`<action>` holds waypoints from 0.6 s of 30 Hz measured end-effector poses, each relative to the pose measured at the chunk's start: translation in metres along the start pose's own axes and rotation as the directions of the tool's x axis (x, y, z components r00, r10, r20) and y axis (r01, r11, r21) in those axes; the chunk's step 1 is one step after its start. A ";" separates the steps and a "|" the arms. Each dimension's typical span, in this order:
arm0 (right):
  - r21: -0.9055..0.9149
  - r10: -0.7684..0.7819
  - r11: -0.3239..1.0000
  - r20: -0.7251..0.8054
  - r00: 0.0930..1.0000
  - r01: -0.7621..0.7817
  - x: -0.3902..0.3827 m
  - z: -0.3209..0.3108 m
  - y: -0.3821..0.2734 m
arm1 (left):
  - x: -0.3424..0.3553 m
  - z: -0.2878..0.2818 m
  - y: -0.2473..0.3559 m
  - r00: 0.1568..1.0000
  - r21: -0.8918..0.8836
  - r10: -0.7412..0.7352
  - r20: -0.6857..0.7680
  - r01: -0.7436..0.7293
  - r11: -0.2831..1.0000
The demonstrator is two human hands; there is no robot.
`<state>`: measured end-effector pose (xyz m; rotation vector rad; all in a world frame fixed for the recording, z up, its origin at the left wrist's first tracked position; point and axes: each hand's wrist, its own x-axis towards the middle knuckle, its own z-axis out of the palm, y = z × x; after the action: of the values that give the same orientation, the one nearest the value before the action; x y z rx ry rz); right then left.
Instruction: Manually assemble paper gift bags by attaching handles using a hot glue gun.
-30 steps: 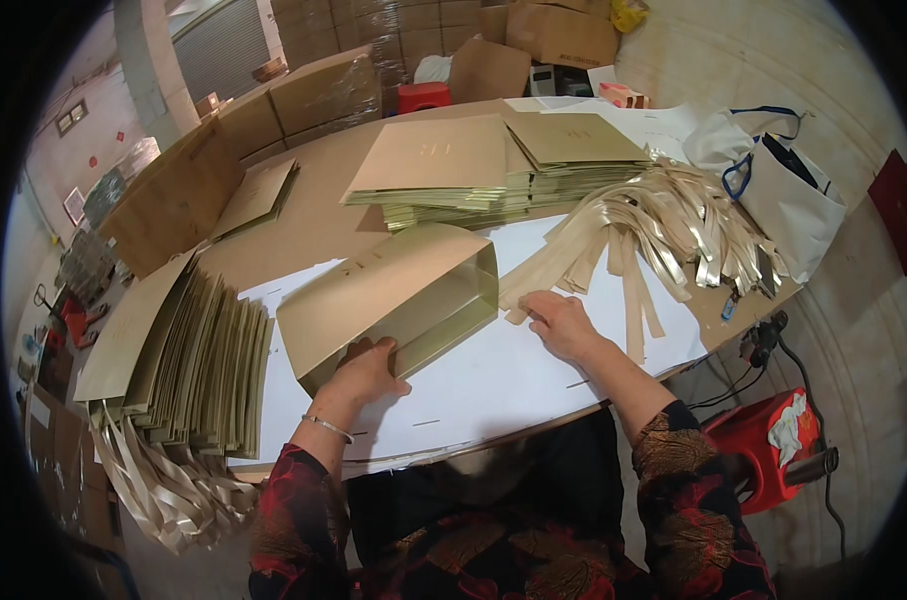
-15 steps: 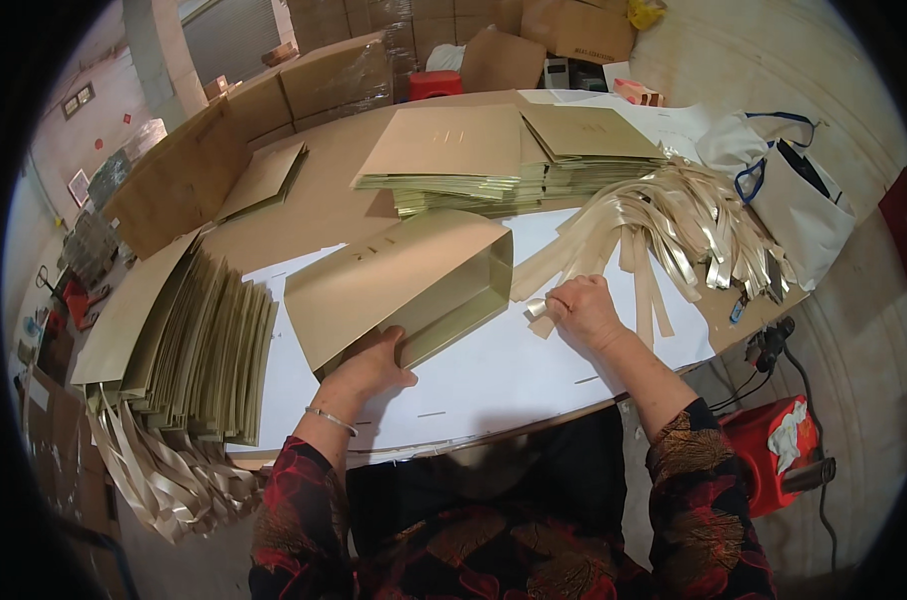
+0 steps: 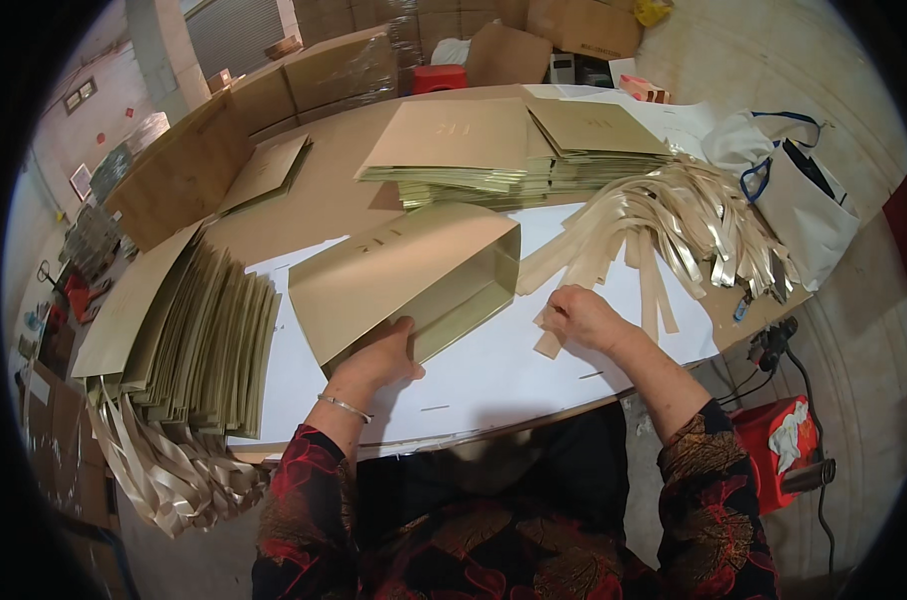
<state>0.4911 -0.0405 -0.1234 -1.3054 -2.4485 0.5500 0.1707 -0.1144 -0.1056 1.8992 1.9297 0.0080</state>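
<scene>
My left hand [image 3: 379, 355] grips the near edge of an opened gold paper bag [image 3: 404, 255] lying on its side, its fingers partly hidden inside. My right hand [image 3: 584, 318] is closed on a short end of beige ribbon [image 3: 547, 344] just right of the bag's opening. Behind it spreads a heap of loose satin ribbons [image 3: 674, 215]. To the left of the bag stands a thick bundle of gold bags [image 3: 199, 350], with ribbons [image 3: 179, 470] hanging from it. The bag rests on white paper [image 3: 489, 390] covering the table.
Piles of flat gold bags [image 3: 444, 135] lie behind, with a smaller pile [image 3: 266, 170] at left near cardboard boxes [image 3: 174, 180]. A white tote bag [image 3: 804, 220] sits at the right end. A red stool [image 3: 754, 440] and cables [image 3: 824, 530] are below the table's right side.
My right hand has closed on a ribbon end and drawn it slightly toward me, turning it downward. My left hand stays on the bag. The whole view has shifted slightly.
</scene>
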 end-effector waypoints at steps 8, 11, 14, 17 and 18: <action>-0.032 -0.374 0.927 -0.099 0.922 0.373 -0.019 0.010 0.007 | -0.004 -0.001 0.004 0.997 -0.069 -0.037 0.067 0.042 0.997; -0.067 -0.301 0.952 -0.044 0.953 0.297 -0.026 0.017 0.017 | -0.006 0.001 0.003 0.999 -0.009 -0.031 0.007 0.031 0.999; -0.088 -0.217 0.973 -0.063 0.974 0.212 -0.028 0.016 0.015 | -0.002 0.005 -0.003 1.000 -0.016 0.010 -0.014 -0.010 1.000; -0.015 -0.141 0.990 -0.104 0.985 0.140 -0.027 0.013 0.012 | -0.001 0.003 -0.001 1.000 -0.034 -0.014 0.025 0.014 0.999; 0.044 -0.076 0.996 -0.088 0.993 0.080 -0.027 0.012 0.011 | -0.001 0.000 0.002 1.000 -0.035 -0.013 0.025 0.014 0.999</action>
<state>0.5082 -0.0593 -0.1419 -1.1841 -2.3903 0.5170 0.1721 -0.1156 -0.1046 1.8550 1.9138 0.0139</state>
